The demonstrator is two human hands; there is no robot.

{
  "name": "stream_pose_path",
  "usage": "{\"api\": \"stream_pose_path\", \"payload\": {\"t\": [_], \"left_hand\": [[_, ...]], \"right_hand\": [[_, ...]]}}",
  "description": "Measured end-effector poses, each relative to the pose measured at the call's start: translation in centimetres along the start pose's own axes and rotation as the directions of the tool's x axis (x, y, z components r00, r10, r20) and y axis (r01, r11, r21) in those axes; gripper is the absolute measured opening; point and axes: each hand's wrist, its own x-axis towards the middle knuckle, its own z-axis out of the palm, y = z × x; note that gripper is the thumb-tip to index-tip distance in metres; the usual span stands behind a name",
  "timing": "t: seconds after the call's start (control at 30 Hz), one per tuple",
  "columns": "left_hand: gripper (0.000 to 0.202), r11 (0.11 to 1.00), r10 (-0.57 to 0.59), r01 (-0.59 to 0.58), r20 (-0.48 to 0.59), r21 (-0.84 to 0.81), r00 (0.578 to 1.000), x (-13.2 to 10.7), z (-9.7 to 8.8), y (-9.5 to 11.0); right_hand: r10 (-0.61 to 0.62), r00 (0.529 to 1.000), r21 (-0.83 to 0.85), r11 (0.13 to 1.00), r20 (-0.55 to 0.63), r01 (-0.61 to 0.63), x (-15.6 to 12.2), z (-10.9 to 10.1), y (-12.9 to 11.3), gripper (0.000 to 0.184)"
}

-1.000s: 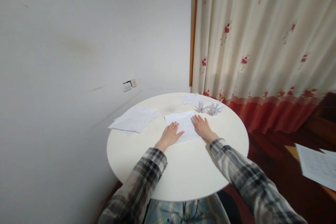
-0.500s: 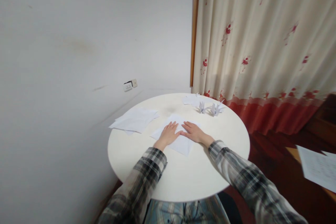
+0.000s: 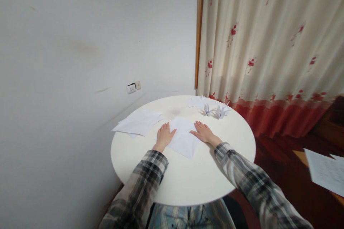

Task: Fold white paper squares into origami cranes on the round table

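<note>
A white sheet of paper lies turned cornerwise on the round white table, one corner pointing toward me. Across its left part rests my left hand, flat, with the thumb apart from the fingers. My right hand lies flat over the right side of the same sheet, its thumb stretched inward. Both hands are open, and a strip of paper shows between them. The paper's left and right corners are partly covered by the hands.
More white sheets lie in a loose stack at the table's left. Folded paper cranes stand at the back right by further paper. The white table adjoins the wall; a socket is above. Printed sheets lie at far right.
My hands have slid apart across the paper, the left one to the left and the right one to the right. More of the sheet's middle shows now.
</note>
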Motion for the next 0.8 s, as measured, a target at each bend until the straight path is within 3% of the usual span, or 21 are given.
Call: {"api": "stream_pose_path", "payload": {"t": [0.13,0.3,0.43,0.5,0.57,0.63,0.73,0.8], "left_hand": [[0.053,0.992,-0.086,0.074,-0.108,-0.104,0.99,0.2,-0.5,-0.2],[0.044,0.937,-0.204,0.189,-0.02,-0.294,0.979,0.5,-0.7,-0.8],[0.026,0.887,-0.183,0.146,-0.044,-0.439,0.982,0.8,-0.8,-1.1],[0.024,0.826,-0.263,0.16,-0.118,-0.541,0.958,1.0,-1.0,-1.3],[0.025,0.727,-0.449,0.217,-0.212,-0.652,0.868,1.5,-0.9,-1.9],[0.029,0.592,-0.662,0.238,-0.297,-0.77,0.688,2.0,-0.6,-2.9],[0.029,0.323,-0.875,0.224,-0.199,-0.92,0.442,2.8,0.5,-4.9],[0.022,0.183,-0.934,0.201,-0.106,-0.962,0.342,3.2,1.3,-6.1]], "right_hand": [[-0.014,1.0,-0.006,1.0,-0.015,0.014,0.0,0.1,0.0,0.073],[-0.009,1.0,0.009,1.0,-0.021,0.009,-0.1,0.5,0.3,0.073],[0.041,0.99,0.076,0.997,-0.137,-0.03,0.0,0.5,0.7,0.07],[0.113,0.966,0.138,0.987,-0.231,-0.082,0.1,0.5,1.2,0.065],[0.188,0.933,0.206,0.97,-0.308,-0.128,0.3,0.7,1.9,0.062],[0.22,0.907,0.264,0.956,-0.36,-0.128,0.6,1.1,2.7,0.06],[0.186,0.887,0.33,0.943,-0.423,-0.04,1.0,2.1,3.8,0.06],[0.17,0.877,0.374,0.927,-0.45,0.013,1.2,2.6,4.4,0.062]]}}
